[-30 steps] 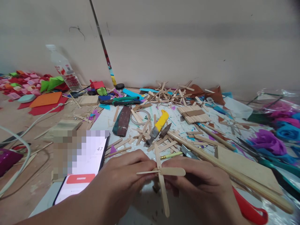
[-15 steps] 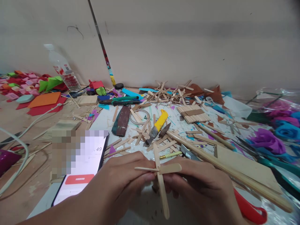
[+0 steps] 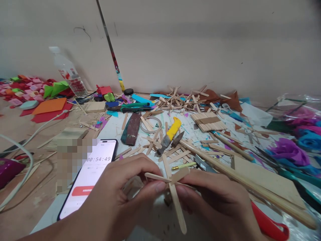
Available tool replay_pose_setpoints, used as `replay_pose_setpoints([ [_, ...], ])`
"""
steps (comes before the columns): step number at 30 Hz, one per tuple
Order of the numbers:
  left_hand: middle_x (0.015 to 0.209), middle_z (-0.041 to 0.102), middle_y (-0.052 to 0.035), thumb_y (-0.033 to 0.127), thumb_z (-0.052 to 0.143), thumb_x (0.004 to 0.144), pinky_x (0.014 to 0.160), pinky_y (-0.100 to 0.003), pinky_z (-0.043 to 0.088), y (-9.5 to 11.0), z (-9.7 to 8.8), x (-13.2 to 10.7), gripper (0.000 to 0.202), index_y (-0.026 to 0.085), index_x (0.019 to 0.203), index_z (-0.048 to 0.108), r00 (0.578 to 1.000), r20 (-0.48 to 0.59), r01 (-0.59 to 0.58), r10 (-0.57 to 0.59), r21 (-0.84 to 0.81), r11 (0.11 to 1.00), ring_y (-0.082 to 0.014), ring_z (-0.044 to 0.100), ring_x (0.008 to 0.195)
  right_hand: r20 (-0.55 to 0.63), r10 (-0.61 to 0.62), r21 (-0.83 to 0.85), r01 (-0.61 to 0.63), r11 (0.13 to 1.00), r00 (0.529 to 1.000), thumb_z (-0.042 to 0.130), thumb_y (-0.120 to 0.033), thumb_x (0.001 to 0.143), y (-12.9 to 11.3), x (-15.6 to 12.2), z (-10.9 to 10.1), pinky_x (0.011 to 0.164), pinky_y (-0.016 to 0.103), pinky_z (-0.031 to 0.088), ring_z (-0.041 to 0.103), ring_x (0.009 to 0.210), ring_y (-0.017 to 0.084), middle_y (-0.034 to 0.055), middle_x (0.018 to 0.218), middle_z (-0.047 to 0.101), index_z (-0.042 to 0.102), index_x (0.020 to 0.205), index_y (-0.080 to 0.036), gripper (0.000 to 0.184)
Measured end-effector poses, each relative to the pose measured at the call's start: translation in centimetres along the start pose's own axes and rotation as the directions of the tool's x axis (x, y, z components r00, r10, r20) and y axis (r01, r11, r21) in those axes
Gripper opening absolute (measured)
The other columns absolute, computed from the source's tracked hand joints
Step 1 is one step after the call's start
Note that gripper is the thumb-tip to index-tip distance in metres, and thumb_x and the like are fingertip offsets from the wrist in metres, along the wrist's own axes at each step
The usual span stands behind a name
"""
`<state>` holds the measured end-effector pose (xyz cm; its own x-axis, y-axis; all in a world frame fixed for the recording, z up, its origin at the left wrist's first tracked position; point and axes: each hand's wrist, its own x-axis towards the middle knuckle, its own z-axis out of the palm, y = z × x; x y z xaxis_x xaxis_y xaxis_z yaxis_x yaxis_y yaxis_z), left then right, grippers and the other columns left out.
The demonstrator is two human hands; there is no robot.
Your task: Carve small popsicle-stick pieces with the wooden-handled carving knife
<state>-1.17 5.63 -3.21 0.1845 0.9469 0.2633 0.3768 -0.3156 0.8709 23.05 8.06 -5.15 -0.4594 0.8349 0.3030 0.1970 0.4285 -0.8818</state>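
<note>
Between my two hands is a small cross-shaped piece made of wooden craft sticks (image 3: 178, 209), its blades fanning out from one centre. My left hand (image 3: 132, 187) pinches the left blade between thumb and forefinger. On the other side, my right hand (image 3: 208, 194) is closed round the piece close to its centre, thumb below and forefinger behind the right blade. What lies under the piece is partly hidden by my fingers. Just beyond it are a yellow utility knife (image 3: 173, 129) and a pale green pencil (image 3: 184, 166).
A lit phone (image 3: 100, 167) showing a timer lies left of my left hand. Loose craft sticks (image 3: 179, 100) are heaped at the back, beside a bundle of sticks (image 3: 208, 122). A long wooden rod (image 3: 245, 182), scissors (image 3: 283, 170) and paper flowers (image 3: 291, 152) lie to the right.
The stick piece has turned slightly in my hands, its lower blade swinging right. My left thumb and fingers have shifted and spread more around the left blade.
</note>
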Motion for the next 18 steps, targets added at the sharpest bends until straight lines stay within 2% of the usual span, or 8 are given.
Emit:
replay_pose_setpoints([
  [5, 0.092, 0.082, 0.006, 0.021, 0.077, 0.106, 0.078, -0.019, 0.057, -0.3, 0.1, 0.1, 0.013, 0.028, 0.096, 0.082, 0.998, 0.057, -0.031, 0.032, -0.02, 0.999, -0.0117, 0.076, 0.083, -0.041, -0.055, -0.009, 0.055, 0.998, 0.998, 0.084, -0.018, 0.106, 0.1, 0.0, 0.2, 0.077, 0.016, 0.067, 0.084, 0.077, 0.012, -0.0048, 0.094, 0.091, 0.089, 0.105, -0.032, 0.015],
  [12, 0.092, 0.083, 0.0067, 0.019, 0.074, 0.109, 0.08, -0.019, 0.057, -0.5, 0.1, 0.1, 0.019, 0.028, 0.095, 0.083, 0.994, 0.095, -0.044, 0.047, -0.03, 0.999, -0.0109, 0.076, 0.082, -0.099, 0.016, 0.01, -0.015, 1.0, 0.995, 0.088, -0.025, 0.103, -0.3, 0.4, 0.4, 0.069, 0.02, 0.067, 0.083, 0.072, 0.015, -0.0031, 0.086, 0.09, 0.092, 0.099, -0.032, 0.009],
  [14, 0.094, 0.084, 0.0066, 0.02, 0.075, 0.107, 0.082, -0.021, 0.058, -0.5, 0.0, 0.2, 0.016, 0.03, 0.098, 0.085, 0.998, 0.069, -0.011, 0.01, 0.014, 1.0, -0.012, 0.077, 0.085, -0.149, 0.082, 0.046, -0.076, 0.996, 0.985, 0.088, -0.025, 0.099, -0.4, 0.6, 0.5, 0.067, 0.021, 0.068, 0.085, 0.07, 0.017, -0.0015, 0.084, 0.091, 0.094, 0.094, -0.032, 0.01],
  [16, 0.098, 0.084, 0.0073, 0.022, 0.078, 0.104, 0.082, -0.022, 0.058, -0.3, -0.1, 0.2, 0.014, 0.033, 0.104, 0.087, 1.0, 0.005, 0.014, -0.015, 0.038, 0.999, -0.0124, 0.077, 0.087, -0.24, 0.164, 0.088, -0.147, 0.985, 0.957, 0.09, -0.029, 0.094, -0.4, 0.9, 0.6, 0.067, 0.024, 0.069, 0.085, 0.071, 0.019, 0.0014, 0.085, 0.092, 0.095, 0.089, -0.031, 0.008],
  [18, 0.099, 0.084, 0.0078, 0.025, 0.08, 0.103, 0.081, -0.02, 0.059, 0.0, -0.4, 0.1, 0.014, 0.035, 0.11, 0.087, 0.996, -0.082, 0.023, -0.02, 0.034, 0.999, -0.012, 0.076, 0.086, -0.315, 0.233, 0.13, -0.202, 0.971, 0.92, 0.091, -0.037, 0.092, -0.3, 1.3, 0.6, 0.065, 0.028, 0.07, 0.085, 0.071, 0.021, 0.0049, 0.089, 0.093, 0.097, 0.095, -0.03, 0.009],
])
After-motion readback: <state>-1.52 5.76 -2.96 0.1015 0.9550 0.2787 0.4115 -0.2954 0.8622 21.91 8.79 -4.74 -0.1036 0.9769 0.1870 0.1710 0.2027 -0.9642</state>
